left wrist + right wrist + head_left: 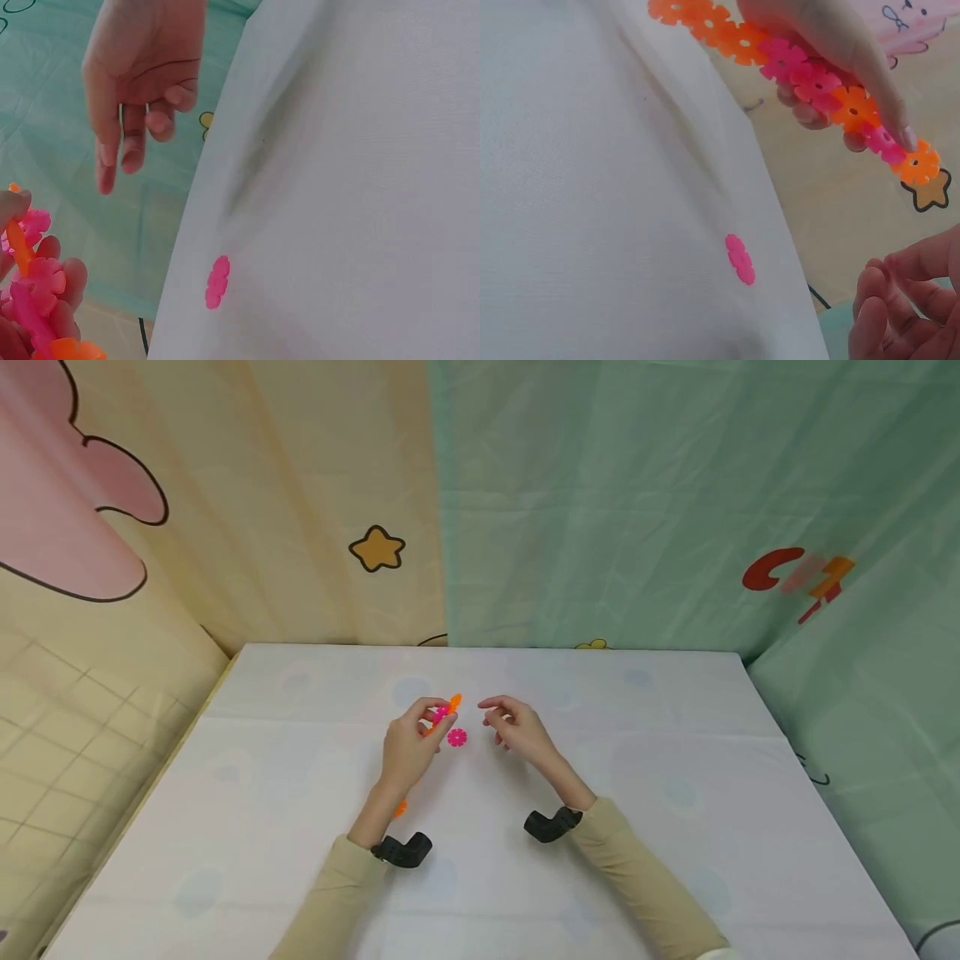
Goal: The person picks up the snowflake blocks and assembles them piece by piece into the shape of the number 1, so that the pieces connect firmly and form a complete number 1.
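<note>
My left hand (408, 752) grips a chain of interlocking plastic flower discs (781, 61), orange and pink ones joined in a row. In the right wrist view, thumb and fingers lie around its middle, and one end reaches past the thumb tip. Its lower orange end (401, 810) hangs beside the left wrist in the head view. A single pink flower disc (457, 737) lies flat on the table between the hands. Across from the chain, my right hand (522, 732) hovers with loosely bent fingers; nothing shows between them.
A white cloth with pale dots covers the table (660, 860). Behind it hang a yellow curtain (300, 460) and a green curtain (600, 485). Each wrist carries a black camera mount, the left one (405, 852) and the right one (551, 825).
</note>
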`<act>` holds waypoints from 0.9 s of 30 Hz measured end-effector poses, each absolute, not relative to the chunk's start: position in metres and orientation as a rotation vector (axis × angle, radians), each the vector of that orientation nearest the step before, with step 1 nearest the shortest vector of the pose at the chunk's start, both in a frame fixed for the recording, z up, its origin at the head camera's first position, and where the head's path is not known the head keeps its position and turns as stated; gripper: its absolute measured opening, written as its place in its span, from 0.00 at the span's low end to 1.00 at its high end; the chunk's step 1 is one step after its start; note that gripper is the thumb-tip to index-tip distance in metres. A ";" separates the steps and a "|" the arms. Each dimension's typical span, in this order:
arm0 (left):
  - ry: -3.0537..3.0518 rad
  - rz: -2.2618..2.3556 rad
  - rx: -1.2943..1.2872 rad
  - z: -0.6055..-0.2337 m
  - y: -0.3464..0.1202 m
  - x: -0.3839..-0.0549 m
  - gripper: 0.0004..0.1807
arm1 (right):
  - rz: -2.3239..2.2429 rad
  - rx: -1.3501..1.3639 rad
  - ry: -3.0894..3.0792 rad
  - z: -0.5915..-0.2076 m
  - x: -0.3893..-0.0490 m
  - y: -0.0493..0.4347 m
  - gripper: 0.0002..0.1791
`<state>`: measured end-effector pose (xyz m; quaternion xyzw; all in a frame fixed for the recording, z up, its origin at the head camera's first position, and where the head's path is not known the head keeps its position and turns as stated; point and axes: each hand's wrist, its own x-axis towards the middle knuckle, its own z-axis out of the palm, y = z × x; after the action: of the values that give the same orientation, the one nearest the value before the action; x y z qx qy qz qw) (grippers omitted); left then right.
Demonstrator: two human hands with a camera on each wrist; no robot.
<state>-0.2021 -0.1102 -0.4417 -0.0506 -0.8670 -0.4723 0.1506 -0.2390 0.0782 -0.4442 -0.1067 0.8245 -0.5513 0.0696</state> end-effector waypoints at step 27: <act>-2.553 -1.570 -0.035 -0.438 -0.116 -0.207 0.16 | -0.956 -0.406 2.760 -0.472 -0.253 0.039 0.16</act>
<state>-0.2067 -0.1159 -0.4384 -0.0115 -0.8495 -0.5224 0.0723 -0.2532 0.0391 -0.4717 -0.1371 0.9315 -0.3228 0.0961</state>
